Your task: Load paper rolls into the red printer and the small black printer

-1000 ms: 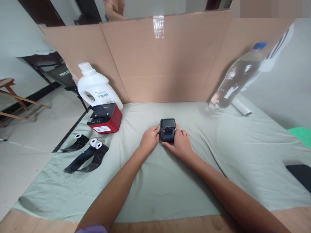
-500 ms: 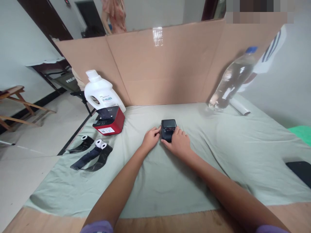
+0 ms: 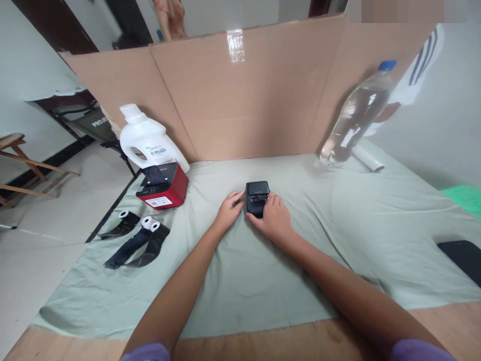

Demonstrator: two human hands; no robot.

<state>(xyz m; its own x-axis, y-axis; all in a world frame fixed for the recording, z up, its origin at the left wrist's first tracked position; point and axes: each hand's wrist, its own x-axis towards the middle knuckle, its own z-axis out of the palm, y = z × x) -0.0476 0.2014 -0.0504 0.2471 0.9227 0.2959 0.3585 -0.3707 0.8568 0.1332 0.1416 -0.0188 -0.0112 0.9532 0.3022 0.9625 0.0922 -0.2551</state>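
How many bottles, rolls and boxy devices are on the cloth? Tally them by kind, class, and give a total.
Bottles: 2 (white bottle, clear bottle)
Rolls: 3
Devices: 2 (black device, red device)
Total: 7

R hand (image 3: 277,218) around blk device (image 3: 257,189), L hand (image 3: 229,209) just beside, grn cloth (image 3: 244,286) below.

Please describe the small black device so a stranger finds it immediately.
Find the cardboard panel, then the pale green cloth before it. Between the left hand and right hand sits the small device, black-sided, unlike the larger red-sided box.
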